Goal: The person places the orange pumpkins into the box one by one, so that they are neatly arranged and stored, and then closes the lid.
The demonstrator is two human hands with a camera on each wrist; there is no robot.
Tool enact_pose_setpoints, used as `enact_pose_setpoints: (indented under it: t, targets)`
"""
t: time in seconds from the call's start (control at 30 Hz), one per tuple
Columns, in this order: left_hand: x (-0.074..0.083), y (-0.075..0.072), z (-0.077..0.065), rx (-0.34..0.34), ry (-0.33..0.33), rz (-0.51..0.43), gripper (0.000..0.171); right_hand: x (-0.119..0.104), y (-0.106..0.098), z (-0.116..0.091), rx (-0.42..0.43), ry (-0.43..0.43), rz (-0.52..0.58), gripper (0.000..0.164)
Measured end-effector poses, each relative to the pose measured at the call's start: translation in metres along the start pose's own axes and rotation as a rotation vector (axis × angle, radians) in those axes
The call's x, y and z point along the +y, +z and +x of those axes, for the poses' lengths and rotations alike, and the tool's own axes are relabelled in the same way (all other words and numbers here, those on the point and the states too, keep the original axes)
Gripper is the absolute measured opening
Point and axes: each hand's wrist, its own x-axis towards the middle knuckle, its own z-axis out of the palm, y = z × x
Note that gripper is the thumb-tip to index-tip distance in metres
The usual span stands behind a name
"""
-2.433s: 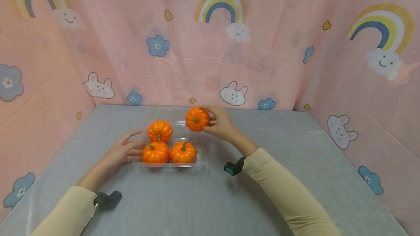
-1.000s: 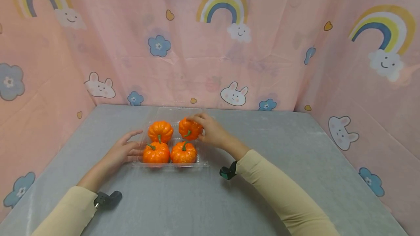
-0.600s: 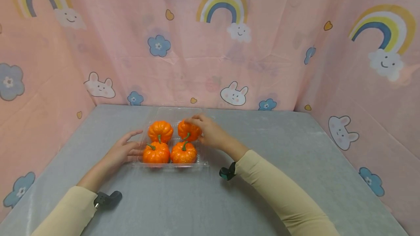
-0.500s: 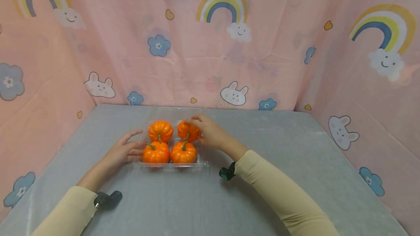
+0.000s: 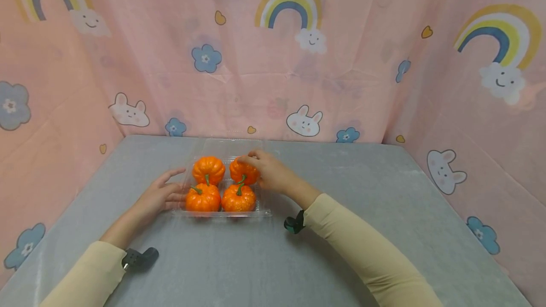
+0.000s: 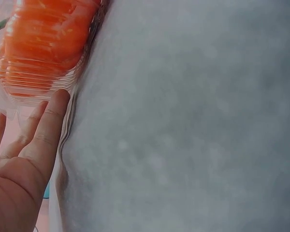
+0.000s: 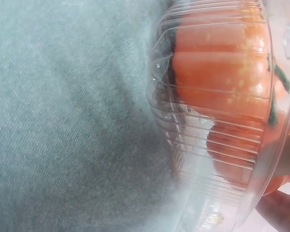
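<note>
A clear plastic clamshell container (image 5: 263,213) sits on the table with orange pumpkins in it. My right hand (image 5: 275,173) holds the back right pumpkin (image 5: 243,172), fingers over its top and right side; its green stem points toward the front. The back left pumpkin (image 5: 208,169), front left pumpkin (image 5: 202,199) and front right pumpkin (image 5: 239,199) fill the other spots. My left hand (image 5: 155,198) lies along the container's left side, fingers extended. In the left wrist view, a fingertip (image 6: 60,96) reaches the ribbed plastic wall. Through the wall in the right wrist view shows a pumpkin (image 7: 217,67).
The container's clear lid (image 5: 232,146) stands folded back behind the pumpkins. A grey table (image 5: 341,231) extends around the container, with a pink patterned curtain (image 5: 239,94) behind it and on both sides.
My right hand has brought the pumpkin down from above the container into its back right spot and shifted it slightly left. The left hand stays at the container's side.
</note>
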Motion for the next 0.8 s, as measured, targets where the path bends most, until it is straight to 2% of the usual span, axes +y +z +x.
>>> enact_pose_setpoints:
  t: [0.27,0.6,0.8]
  targets:
    - [0.0004,-0.0007,0.0007,0.007,-0.010,0.002,0.062,-0.0007,-0.0015,0.0002,0.006,-0.041,-0.031,0.074]
    - [0.0002,-0.0009,0.0010,0.008,-0.021,0.009,0.063,-0.0004,-0.0036,-0.0020,-0.009,0.005,0.032,0.059]
    - [-0.0019,-0.0008,0.0015,0.012,-0.015,0.018,0.063,-0.0003,-0.0035,-0.0026,0.003,0.053,0.091,0.056]
